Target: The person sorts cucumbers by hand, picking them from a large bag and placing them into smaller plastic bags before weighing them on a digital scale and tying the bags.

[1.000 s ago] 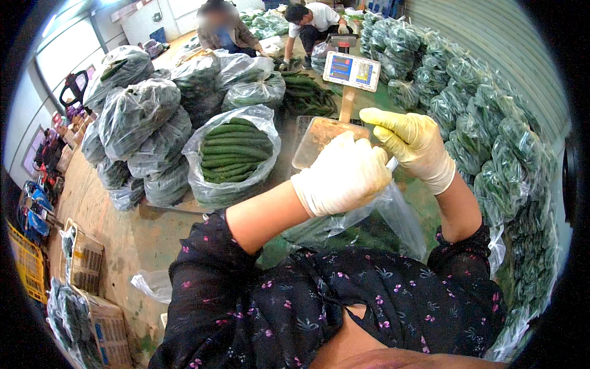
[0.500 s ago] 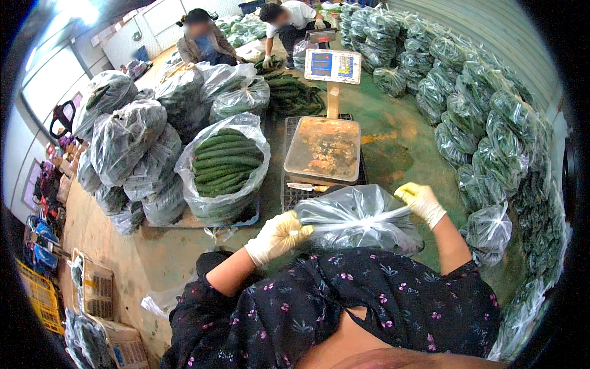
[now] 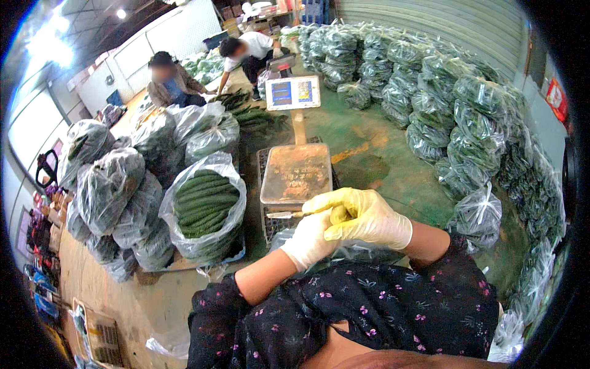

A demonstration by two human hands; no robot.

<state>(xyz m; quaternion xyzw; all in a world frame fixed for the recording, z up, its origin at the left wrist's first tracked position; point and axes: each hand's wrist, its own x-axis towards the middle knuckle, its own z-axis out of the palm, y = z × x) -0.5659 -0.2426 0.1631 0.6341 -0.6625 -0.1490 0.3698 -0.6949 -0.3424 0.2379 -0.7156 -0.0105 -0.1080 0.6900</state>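
My left hand (image 3: 312, 238) and my right hand (image 3: 369, 218), both in pale yellow gloves, meet in front of my body. Curled fingers of the right hand overlap the left hand's fingers and hide most of them. Both hands look closed, but what lies between them cannot be made out. Below them shows part of a clear plastic bag (image 3: 362, 253), mostly covered by my hands and sleeves. Just beyond my hands stands a platform scale (image 3: 296, 175) with a worn, stained tray and a display on a post.
Left of the scale, an open plastic bag of cucumbers (image 3: 206, 203) stands beside several filled bags (image 3: 110, 190). Stacked bags of green produce (image 3: 430, 104) line the right wall. Two people crouch at the back near loose cucumbers (image 3: 255, 119). A crate (image 3: 101, 335) sits lower left.
My hands have come together from either side of the bag, where they had its gathered plastic stretched between them. The view has shifted, so the scale appears further left and lower.
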